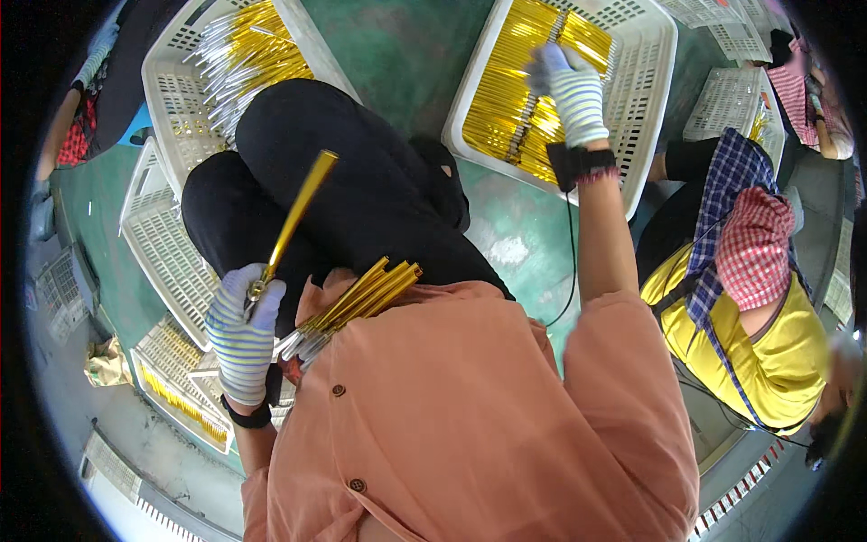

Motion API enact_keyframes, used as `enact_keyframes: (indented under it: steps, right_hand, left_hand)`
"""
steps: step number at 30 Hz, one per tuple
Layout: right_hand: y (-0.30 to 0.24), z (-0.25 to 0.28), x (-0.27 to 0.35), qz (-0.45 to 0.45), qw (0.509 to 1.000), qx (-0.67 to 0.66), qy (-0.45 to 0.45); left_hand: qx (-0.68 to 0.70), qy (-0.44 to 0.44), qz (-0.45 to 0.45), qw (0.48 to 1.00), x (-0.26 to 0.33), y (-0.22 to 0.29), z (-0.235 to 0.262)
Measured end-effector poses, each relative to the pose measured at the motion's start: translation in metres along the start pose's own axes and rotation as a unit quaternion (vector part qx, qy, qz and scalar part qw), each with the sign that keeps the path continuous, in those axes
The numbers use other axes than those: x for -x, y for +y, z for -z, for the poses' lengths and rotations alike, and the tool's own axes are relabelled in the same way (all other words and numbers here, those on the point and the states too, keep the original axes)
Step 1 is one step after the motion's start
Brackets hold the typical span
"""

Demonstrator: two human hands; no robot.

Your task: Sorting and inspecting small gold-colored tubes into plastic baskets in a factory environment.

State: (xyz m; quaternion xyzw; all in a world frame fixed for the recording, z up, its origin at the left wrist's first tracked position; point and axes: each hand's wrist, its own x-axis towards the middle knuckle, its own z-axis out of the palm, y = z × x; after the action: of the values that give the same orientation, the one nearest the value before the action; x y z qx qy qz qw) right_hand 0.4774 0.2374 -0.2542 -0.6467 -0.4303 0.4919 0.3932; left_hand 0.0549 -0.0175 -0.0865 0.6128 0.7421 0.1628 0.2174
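Observation:
My left hand [244, 325], in a striped knit glove, is closed around the lower end of a shiny gold tube [302, 215], which points up over my lap. A bundle of similar gold tubes with silvery ends [366, 298] lies across my lap, against my shirt. My right hand [574, 90], also gloved and with a dark strap at the wrist, is over the right-hand white crate [657, 99]. Rows of gold tubes [506, 90] fill much of that crate. The right fingers are smeared by motion, so their grip cannot be made out.
A white crate [167, 90] at the upper left holds loose gold and silver tubes [248, 54]. More white crates [163, 239] stand along the left side. A person in a yellow top [768, 361] sits close on my right. A black cable [571, 262] hangs from my right wrist.

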Motion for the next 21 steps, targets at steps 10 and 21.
enact_keyframes:
  steps: [10,21]
  right_hand:
    - [-0.115,-0.149,0.184,0.541,0.825,0.147,-0.066]
    - [-0.090,-0.142,0.204,0.359,0.804,0.148,-0.449]
  left_hand:
    - [-0.068,0.021,-0.077,0.995,-0.008,0.005,0.005]
    - [-0.272,-0.136,-0.212,0.929,-0.025,0.055,0.042]
